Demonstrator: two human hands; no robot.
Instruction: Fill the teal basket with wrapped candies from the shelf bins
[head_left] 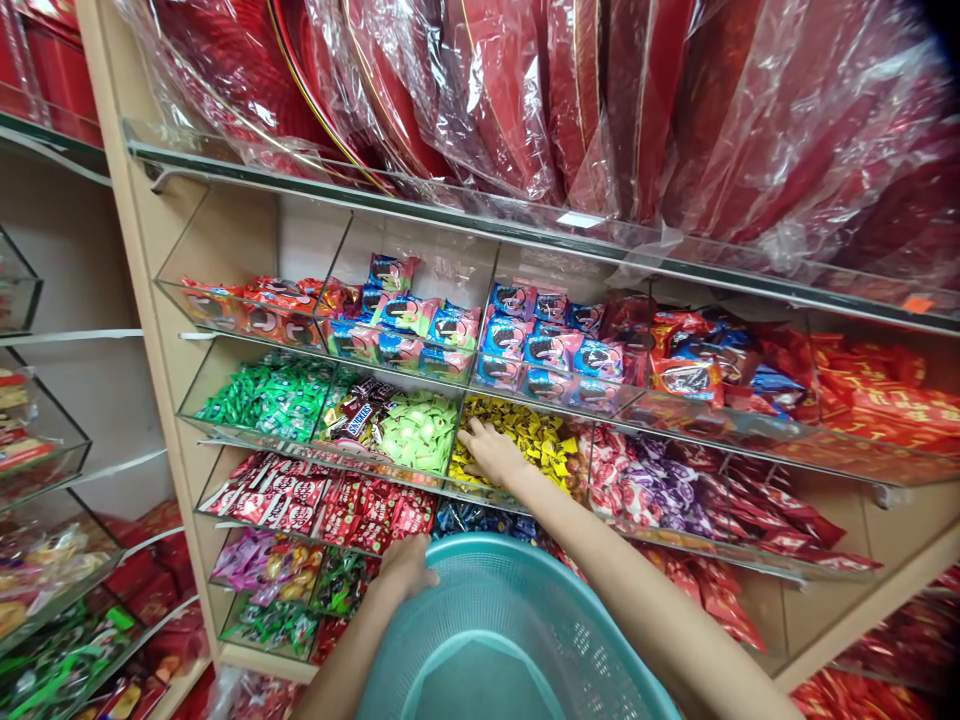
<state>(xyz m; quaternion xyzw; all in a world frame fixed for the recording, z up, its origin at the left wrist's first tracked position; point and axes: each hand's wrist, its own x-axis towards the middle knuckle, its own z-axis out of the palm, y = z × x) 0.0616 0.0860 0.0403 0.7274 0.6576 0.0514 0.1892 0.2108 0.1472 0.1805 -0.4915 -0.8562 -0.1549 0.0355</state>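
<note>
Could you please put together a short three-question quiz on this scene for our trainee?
1. Which hand holds the rim of the teal basket?
2. True or false: the right hand is among the purple candies.
3. Fill in the brand: the pale-green packets share a compartment with wrappers marked ____.

Key:
1. The left hand.
2. False; it is among the yellow-wrapped candies.
3. Snickers.

Bagged red goods (499,85) sit above blue packets (551,345) and green packets (266,398), probably sweets.
</note>
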